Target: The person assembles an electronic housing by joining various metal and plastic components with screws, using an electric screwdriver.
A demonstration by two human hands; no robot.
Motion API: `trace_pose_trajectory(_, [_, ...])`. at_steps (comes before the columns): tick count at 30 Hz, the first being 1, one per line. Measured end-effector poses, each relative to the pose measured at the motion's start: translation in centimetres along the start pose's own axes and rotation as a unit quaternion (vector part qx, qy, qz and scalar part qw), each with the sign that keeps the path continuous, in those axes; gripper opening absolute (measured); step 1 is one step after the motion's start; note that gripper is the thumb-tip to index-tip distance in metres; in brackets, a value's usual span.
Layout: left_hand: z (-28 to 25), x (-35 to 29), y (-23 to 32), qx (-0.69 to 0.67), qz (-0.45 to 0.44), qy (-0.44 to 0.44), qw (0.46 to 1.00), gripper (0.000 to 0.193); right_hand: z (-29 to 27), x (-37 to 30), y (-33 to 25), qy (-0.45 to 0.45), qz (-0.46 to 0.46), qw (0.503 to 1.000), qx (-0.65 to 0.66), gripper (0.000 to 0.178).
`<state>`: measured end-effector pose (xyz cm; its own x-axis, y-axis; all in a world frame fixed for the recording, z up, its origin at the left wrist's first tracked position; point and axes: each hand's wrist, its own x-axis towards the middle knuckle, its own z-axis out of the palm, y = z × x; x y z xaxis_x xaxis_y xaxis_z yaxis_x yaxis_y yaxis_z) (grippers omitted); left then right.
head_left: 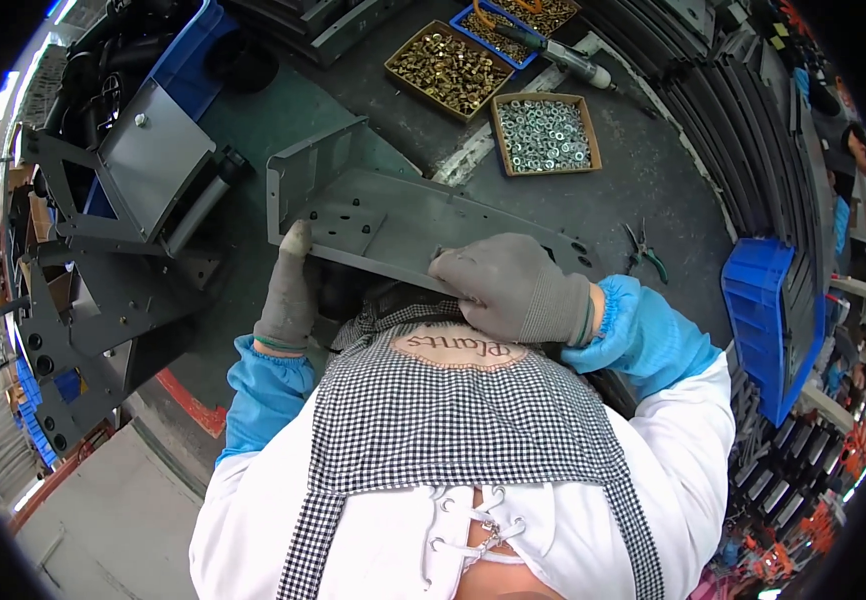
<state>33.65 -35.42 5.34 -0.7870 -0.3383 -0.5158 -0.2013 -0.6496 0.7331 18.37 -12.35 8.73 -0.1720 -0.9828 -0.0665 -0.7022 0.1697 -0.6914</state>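
A long dark-grey sheet-metal bracket (411,212) with bent-up edges and several holes lies in front of my body, its raised end flange at the left. My left hand (287,295), in a grey glove, grips the near edge close to that flange; its thumb shows on top and the other fingers are hidden beneath. Further right, my gloved right hand (518,290) is closed over the same near edge, fingers curled. Whether a small part is also inside that fist cannot be seen.
Beyond the bracket are boxes of brass-coloured fittings (450,72) and silver nuts (545,137), plus a power screwdriver (573,62). Pliers (643,250) lie at the right, near a blue bin (768,320) and stacked dark metal strips (743,150). Assembled grey frames (103,300) crowd the left.
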Motion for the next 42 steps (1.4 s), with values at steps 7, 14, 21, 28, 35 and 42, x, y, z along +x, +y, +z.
trace_pose_trajectory(7, [0.8,-0.5,0.9,0.022,-0.008,0.012,1.000,0.069,1.9,-0.3,0.2,0.065,-0.022,0.997,-0.024,0.031])
trace_pose_trajectory(14, [0.2,1.1,1.0,0.024,-0.020,-0.012,0.999,0.075,1.1,-0.2,-0.7,0.056,0.000,0.998,-0.034,0.031])
trace_pose_trajectory(21, [-0.6,2.9,1.1,-0.031,-0.041,-0.055,0.997,0.057,0.8,0.0,-1.5,0.022,0.038,0.998,-0.039,0.036])
trace_pose_trajectory(28, [-0.4,3.5,0.9,-0.007,-0.036,-0.109,0.993,0.067,-0.9,-0.5,2.7,0.007,0.056,0.965,0.255,0.061])
trace_pose_trajectory(35, [0.0,3.6,0.9,0.079,-0.005,-0.062,0.995,0.077,-3.8,-4.3,21.6,0.310,0.406,0.847,-0.143,0.039])
trace_pose_trajectory(42, [0.3,3.8,0.4,0.059,-0.013,-0.067,0.996,0.080,-1.8,-4.9,25.7,0.236,0.481,0.808,-0.247,0.027])
